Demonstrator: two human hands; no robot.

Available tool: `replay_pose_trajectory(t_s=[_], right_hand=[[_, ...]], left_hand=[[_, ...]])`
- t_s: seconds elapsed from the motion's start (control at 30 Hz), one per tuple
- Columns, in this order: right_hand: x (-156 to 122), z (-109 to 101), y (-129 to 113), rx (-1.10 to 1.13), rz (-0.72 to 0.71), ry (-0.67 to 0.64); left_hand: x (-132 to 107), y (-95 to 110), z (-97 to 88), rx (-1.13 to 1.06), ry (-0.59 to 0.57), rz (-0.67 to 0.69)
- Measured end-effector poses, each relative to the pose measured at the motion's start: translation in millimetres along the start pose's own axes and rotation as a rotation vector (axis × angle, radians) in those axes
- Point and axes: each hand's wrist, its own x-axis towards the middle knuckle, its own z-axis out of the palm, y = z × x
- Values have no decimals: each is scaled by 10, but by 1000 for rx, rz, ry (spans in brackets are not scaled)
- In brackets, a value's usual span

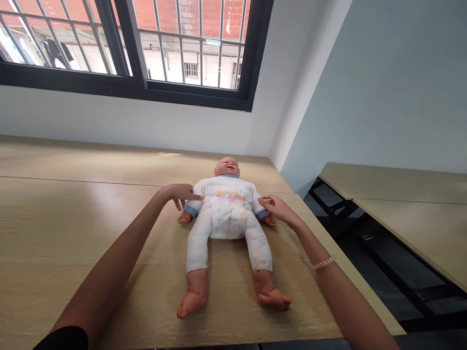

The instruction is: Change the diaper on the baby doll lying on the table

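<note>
Doll: the doll (pixel 226 214) lay on its back on the table (pixel 73 218), in a white suit, legs spread, feet toward the person and head toward the wall (pixel 204 126).
Left hand: the left hand (pixel 179 193) was just left of the doll, fingers loosely spread and straight, tips touching the sleeve (pixel 193 206); it held nothing.
Right hand: the right hand (pixel 279 208) was just right of the doll, fingers half curled with tips on the other sleeve (pixel 260 209). Whether it pinched the cloth could not be told. A bracelet (pixel 324 263) sat on the wrist.
Step, as judged: both hands were at the doll's arms, in contact only, with no grasp made.
Next move, as judged: any handling of a sleeve would call for a closed pinch on the cloth, with the soft body kept from sliding.
Edges: the table edge ran close to the right of the doll. Beyond it was a floor gap (pixel 383 253), then a second table (pixel 401 189).
Room: there was broad bare tabletop left of the doll and some beyond its head. The near edge lay just past its feet.
</note>
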Motion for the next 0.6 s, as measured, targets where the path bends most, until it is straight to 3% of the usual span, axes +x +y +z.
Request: replay_pose_trajectory(t_s=[0.1, 0.3, 0.5, 0.6], right_hand=[[-19, 49, -33, 112, -7, 5], [21, 55, 37, 30, -36, 106], [71, 25, 132, -6, -65, 113], [78, 7, 110, -71, -140, 211]], left_hand=[[-16, 35, 42, -148, 109, -38], [-26, 87, 55, -3, 229, -28], [-9, 48, 50, 70, 262, -34], [-2, 92, 118, 161, 512, 13]])
